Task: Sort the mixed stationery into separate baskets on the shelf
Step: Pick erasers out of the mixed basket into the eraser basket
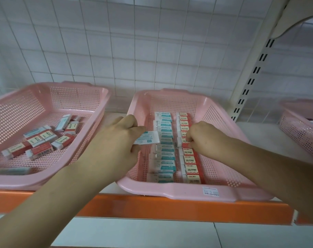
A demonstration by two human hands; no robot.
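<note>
two hands over the middle basket: left hand fingers clamped on a teal eraser, long axis left-right, just left of the teal row; right hand fingers pinch a red eraser in the red row.

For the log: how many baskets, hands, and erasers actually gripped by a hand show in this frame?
Pink perforated plastic baskets: 3, left, middle, right at the frame edge
Bare hands: 2, left hand, right hand
Erasers gripped: 2, teal-and-white wrapped eraser in the left, red-wrapped eraser pinched by the right
Total: 7
</note>
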